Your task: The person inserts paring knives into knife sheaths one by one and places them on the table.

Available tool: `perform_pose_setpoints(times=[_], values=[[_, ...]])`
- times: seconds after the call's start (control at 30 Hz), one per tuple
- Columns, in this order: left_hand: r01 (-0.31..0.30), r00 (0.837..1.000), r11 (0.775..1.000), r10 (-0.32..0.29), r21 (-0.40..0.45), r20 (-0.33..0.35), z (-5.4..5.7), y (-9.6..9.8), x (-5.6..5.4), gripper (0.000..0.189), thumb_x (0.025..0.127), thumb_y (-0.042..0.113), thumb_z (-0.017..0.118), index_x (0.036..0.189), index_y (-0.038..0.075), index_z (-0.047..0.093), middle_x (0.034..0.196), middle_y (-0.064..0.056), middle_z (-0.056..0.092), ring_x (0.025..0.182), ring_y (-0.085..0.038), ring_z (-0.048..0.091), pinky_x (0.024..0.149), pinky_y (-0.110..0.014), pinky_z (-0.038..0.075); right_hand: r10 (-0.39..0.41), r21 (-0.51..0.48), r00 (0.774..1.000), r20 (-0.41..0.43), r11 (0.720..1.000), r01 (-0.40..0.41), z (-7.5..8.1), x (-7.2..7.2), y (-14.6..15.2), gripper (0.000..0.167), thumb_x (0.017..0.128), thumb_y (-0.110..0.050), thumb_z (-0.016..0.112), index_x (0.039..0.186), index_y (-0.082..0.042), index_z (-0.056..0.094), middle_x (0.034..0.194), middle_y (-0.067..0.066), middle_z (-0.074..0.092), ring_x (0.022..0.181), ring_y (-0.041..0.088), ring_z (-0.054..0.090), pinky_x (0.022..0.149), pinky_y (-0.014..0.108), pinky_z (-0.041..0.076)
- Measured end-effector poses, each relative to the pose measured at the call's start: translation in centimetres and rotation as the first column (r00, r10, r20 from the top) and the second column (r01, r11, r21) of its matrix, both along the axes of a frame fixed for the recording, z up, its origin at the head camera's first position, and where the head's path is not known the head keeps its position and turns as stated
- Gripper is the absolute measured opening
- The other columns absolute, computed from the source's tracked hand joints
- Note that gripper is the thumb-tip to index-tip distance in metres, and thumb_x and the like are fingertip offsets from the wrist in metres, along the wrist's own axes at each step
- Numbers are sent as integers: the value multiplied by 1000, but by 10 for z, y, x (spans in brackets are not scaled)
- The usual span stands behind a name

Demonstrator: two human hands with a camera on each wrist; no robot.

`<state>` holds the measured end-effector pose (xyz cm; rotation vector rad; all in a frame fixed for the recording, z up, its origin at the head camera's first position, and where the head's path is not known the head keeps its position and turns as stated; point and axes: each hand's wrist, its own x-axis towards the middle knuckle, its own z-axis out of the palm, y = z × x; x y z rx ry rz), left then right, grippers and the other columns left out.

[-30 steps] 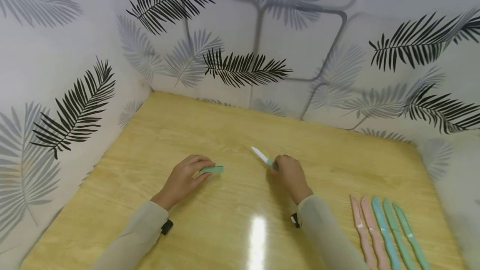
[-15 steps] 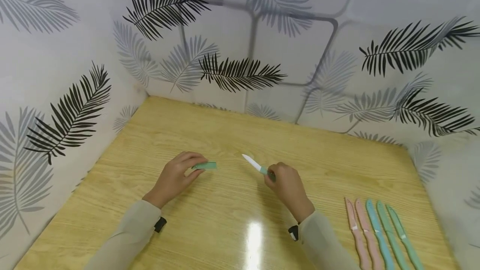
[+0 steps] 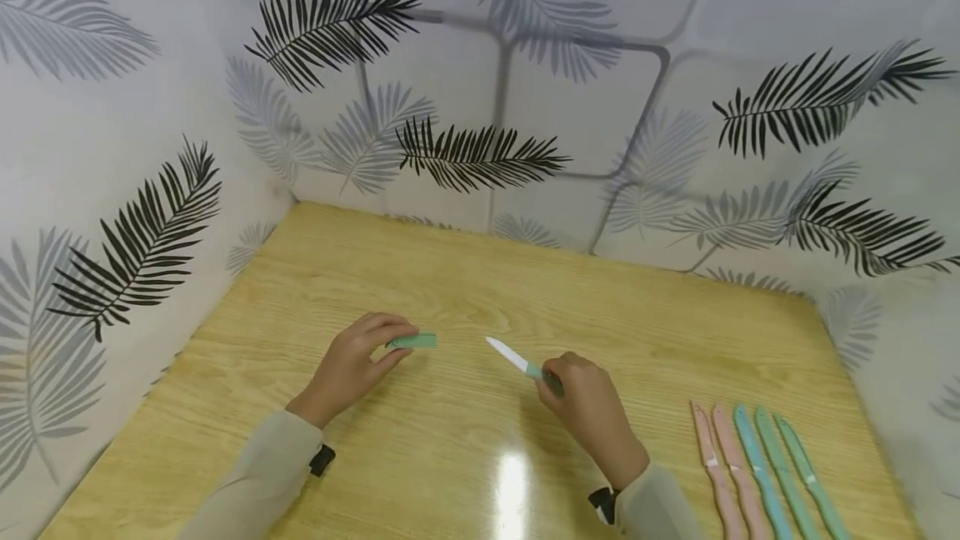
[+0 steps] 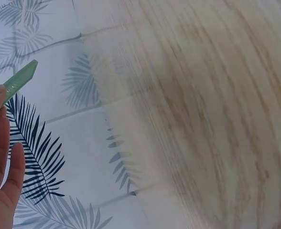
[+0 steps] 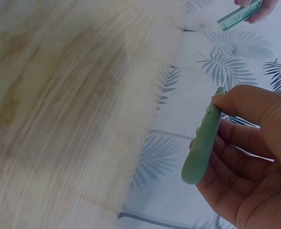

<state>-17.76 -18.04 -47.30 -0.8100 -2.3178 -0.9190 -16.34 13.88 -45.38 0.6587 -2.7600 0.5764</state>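
In the head view my left hand pinches a green knife sheath between thumb and fingers, its open end facing right. To the right, my right hand grips a small knife by its green handle. The bare white blade points up and left, its tip a short gap from the sheath. The left wrist view has the sheath jutting past the thumb. In the right wrist view the handle's rounded butt points down, and the other hand with the sheath is at the top.
Several sheathed knives lie side by side at the table's right: a pink knife and another pink one, a blue knife and two green ones, one being the green knife. Leaf-patterned walls border the wooden table.
Both hands have shifted slightly left in the head view, and the right hand has come lower with the knife. The sheath and blade stay apart. Both grips are unchanged.
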Motion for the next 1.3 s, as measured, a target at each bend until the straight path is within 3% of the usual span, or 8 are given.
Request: perform_pose_setpoints(times=[0.23, 0.53, 0.9, 1.2, 1.3], values=[[62, 997, 997, -63, 43, 35, 4, 6, 1, 33, 74, 3, 80, 106, 6, 72, 108, -4, 68, 98, -20, 63, 80, -32, 56, 14, -30, 1000, 0, 999, -14, 2, 8, -2, 11, 81, -8, 76, 85, 0, 70, 77, 4, 65, 64, 10, 57, 54, 16, 48], [118, 992, 982, -124, 150, 32, 4, 12, -1, 38, 71, -7, 79, 106, 4, 71, 106, -4, 68, 95, -21, 65, 81, -30, 56, 65, -20, 997, -53, 998, -66, 2, 8, -8, 13, 80, -9, 77, 86, 1, 71, 77, 4, 64, 64, 10, 56, 53, 17, 47], [142, 986, 969, -156, 203, 57, 4, 22, -1, 37, 71, -6, 79, 106, 2, 70, 106, -10, 68, 94, -26, 66, 83, -29, 55, 96, -23, 995, -33, 995, -97, 3, 9, -7, 13, 80, -11, 79, 87, -2, 73, 82, 3, 67, 67, 10, 61, 56, 16, 50], [156, 975, 958, -188, 240, 119, 6, 28, 0, 36, 74, -7, 77, 107, 3, 70, 107, -9, 68, 96, -25, 66, 85, -28, 54, 99, -1, 992, -76, 995, -99, 4, 11, -4, 16, 76, -12, 82, 87, -3, 73, 81, 2, 67, 66, 9, 60, 55, 14, 49], [156, 970, 956, -195, 249, 143, 14, 33, 4, 33, 73, -9, 76, 105, -1, 70, 105, -14, 68, 96, -29, 66, 85, -28, 54, 94, 8, 993, -68, 996, -94, 5, 12, -2, 16, 77, -13, 81, 88, -4, 74, 81, 2, 67, 66, 9, 60, 55, 15, 49]])
